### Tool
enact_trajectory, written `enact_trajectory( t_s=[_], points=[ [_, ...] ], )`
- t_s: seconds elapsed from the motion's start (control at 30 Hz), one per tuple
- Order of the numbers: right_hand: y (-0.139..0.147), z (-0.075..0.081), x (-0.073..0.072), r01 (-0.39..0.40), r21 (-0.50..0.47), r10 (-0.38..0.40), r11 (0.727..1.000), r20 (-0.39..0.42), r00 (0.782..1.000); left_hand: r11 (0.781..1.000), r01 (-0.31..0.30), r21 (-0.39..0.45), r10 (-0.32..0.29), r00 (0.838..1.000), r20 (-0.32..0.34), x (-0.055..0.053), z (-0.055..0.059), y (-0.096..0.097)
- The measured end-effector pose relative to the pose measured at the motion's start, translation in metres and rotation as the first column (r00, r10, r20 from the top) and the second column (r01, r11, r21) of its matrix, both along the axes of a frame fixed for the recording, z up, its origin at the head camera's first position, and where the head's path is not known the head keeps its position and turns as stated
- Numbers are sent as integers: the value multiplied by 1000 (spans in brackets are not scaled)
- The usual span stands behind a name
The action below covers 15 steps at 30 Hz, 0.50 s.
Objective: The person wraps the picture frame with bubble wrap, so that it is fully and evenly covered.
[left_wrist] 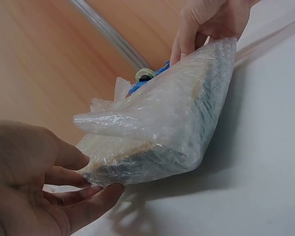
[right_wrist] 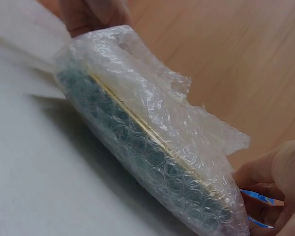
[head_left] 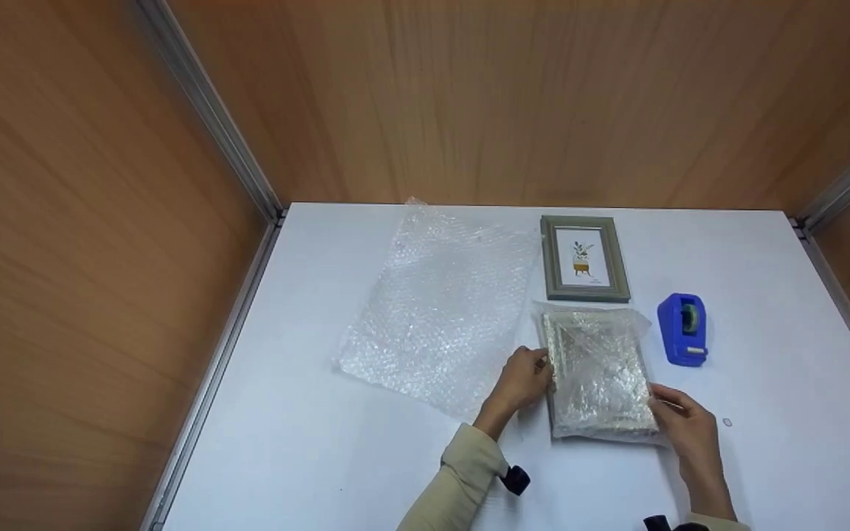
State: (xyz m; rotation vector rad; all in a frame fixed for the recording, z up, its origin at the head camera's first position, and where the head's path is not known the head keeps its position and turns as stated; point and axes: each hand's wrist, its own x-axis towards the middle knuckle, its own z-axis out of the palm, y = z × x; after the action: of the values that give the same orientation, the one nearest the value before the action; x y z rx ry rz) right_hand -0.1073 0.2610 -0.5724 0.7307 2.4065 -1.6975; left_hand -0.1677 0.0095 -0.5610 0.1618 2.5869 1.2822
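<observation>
A picture frame wrapped in bubble wrap (head_left: 602,380) is between both hands at the front right of the table. Its left edge is held by my left hand (head_left: 523,380), thumb and fingers bent around it. On the opposite edge, my right hand (head_left: 690,435) pinches the wrapped package. The left wrist view shows the package (left_wrist: 152,128) tilted above the white surface, with loose flaps of film on top. Through the bubbles in the right wrist view, a greenish side with a gold line (right_wrist: 137,123) shows. The frame's face is blurred by the film.
A loose sheet of bubble wrap (head_left: 440,310) lies flat to the left. Behind the package is an unwrapped green-grey picture frame (head_left: 585,258) with a plant print. A blue tape dispenser (head_left: 683,330) stands at the right. Wooden panels (head_left: 506,103) border the table.
</observation>
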Motion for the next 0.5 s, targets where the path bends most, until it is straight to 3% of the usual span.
enact_trajectory(
  t_s=[0.5],
  points=[
    [7, -7, 3, -11, 101, 10, 995, 3, 1000, 998, 11, -55, -13, 1000, -22, 0, -11, 11]
  ],
)
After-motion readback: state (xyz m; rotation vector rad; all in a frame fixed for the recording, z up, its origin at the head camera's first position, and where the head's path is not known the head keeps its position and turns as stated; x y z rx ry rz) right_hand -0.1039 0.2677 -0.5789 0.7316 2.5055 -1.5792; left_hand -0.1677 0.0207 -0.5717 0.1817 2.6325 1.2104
